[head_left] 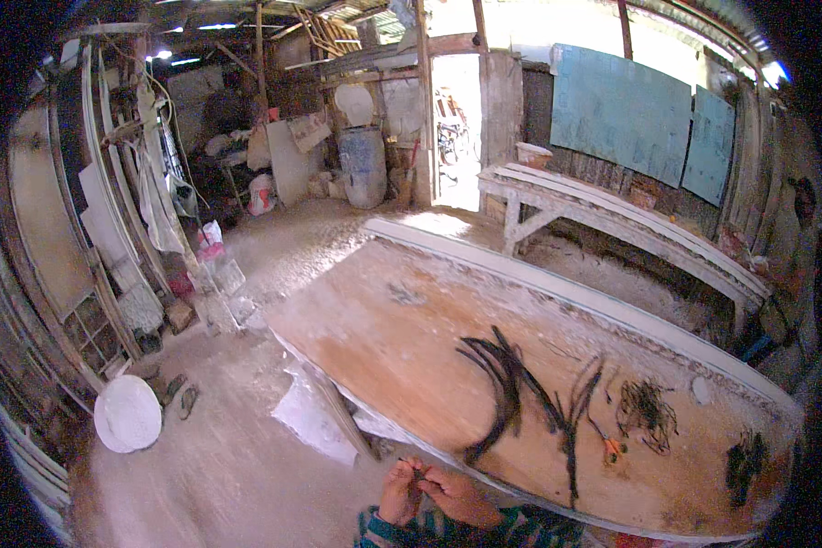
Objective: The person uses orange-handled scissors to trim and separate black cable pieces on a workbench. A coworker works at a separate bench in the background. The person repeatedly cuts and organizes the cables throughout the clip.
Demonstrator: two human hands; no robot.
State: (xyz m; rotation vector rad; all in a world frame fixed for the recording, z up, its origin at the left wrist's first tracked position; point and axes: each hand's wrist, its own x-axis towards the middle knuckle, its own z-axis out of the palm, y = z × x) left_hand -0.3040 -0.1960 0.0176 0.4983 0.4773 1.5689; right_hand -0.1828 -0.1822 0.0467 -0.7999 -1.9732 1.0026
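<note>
My left hand (398,493) and my right hand (458,498) meet in front of me at the near edge of the long wooden table (374,310). The fingers of both are closed and pressed together at the tips. A small dark bit shows between them, too small to name. On the tabletop to the right lie long curved black strips (504,393), nearest to my right hand. Further right are thinner dark strips (572,429), orange-handled scissors (614,448), and a tangle of thin dark strands (647,416).
A black bundle (745,468) and a white oval piece (700,391) lie at the table's right end. Behind stands a whitish bench (612,205). A white round tub (129,414) and sandals (188,402) are on the floor at left. A blue barrel (363,169) stands by the bright doorway.
</note>
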